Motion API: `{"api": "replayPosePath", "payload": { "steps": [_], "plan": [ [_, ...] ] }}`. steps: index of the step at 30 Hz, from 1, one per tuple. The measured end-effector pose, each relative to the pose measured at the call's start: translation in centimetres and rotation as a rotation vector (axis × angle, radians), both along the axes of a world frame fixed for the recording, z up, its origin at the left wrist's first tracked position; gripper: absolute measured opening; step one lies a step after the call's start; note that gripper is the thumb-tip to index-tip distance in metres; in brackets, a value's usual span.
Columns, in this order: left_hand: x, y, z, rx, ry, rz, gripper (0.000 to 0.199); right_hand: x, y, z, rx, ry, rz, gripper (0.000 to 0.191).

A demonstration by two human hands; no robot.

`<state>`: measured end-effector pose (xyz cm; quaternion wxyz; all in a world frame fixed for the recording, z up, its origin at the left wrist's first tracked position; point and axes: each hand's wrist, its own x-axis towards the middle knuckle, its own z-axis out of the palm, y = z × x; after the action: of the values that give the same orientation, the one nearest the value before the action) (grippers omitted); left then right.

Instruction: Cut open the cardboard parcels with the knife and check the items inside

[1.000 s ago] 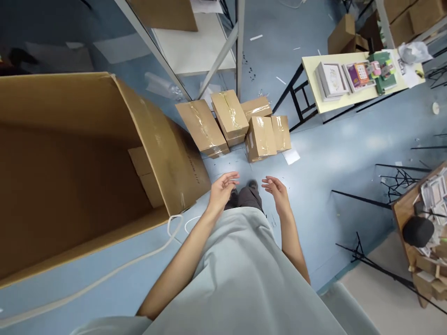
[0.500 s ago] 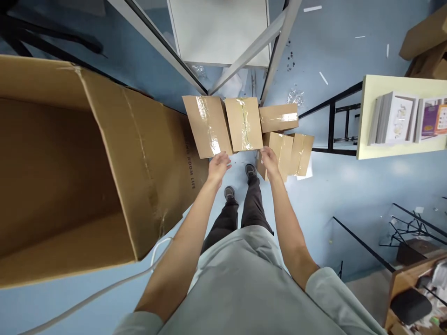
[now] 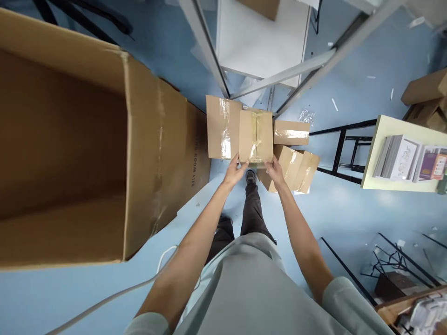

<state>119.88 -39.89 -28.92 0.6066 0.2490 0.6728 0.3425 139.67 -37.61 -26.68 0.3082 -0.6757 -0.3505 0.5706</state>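
Note:
A taped cardboard box point(image 3: 247, 137) is in front of me, its top crossed by a strip of clear tape. My left hand point(image 3: 236, 171) grips its near left corner, fingertips at the edge. At the near right corner, my right hand point(image 3: 275, 171) holds the same box, its fingers partly hidden by the cardboard. Close against its left side stands another taped cardboard box point(image 3: 214, 130). To the right are a smaller cardboard box point(image 3: 289, 128) and two more boxes, a tilted carton point(image 3: 284, 163) and a carton point(image 3: 309, 174) beside it.
A large open carton point(image 3: 143, 153) fills the left side. Metal frame legs point(image 3: 209, 46) rise beyond the boxes, by a white panel point(image 3: 261, 42). At right stands a pale table point(image 3: 373, 153) with books point(image 3: 401, 158). A grey cable point(image 3: 104, 300) runs at lower left.
Both hands have closed in on the middle box and now hold its near corners. That box now overlaps its left neighbour. My view has shifted, and my left foot has moved back.

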Motion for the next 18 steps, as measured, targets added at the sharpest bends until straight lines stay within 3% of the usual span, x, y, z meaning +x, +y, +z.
{"api": "replayPosePath", "payload": {
  "steps": [3,5,9,11,15,18],
  "plan": [
    [-2.1,-4.6,4.4,0.194,0.117,-0.053,0.069,-2.4,-4.5,6.4,0.048,0.033,-0.019,0.077],
    [-3.6,-8.3,8.3,0.345,0.168,-0.068,0.074,-4.3,-8.7,11.3,0.115,0.031,-0.029,0.072],
    [-7.1,-16.9,18.1,0.578,0.190,-0.047,0.078,-8.4,-19.0,21.1,0.222,-0.003,-0.090,0.062],
    [-9.5,-21.5,23.2,0.657,0.211,-0.016,0.076,-10.7,-24.2,25.1,0.257,0.023,-0.108,0.060],
    [-15.4,-30.8,31.4,0.791,0.232,0.083,0.072,-15.8,-32.2,30.5,0.389,0.063,-0.122,0.060],
    [-20.1,-37.1,35.1,0.868,0.263,0.176,0.070,-20.8,-35.2,33.2,0.491,0.077,-0.079,0.060]
  ]
}}
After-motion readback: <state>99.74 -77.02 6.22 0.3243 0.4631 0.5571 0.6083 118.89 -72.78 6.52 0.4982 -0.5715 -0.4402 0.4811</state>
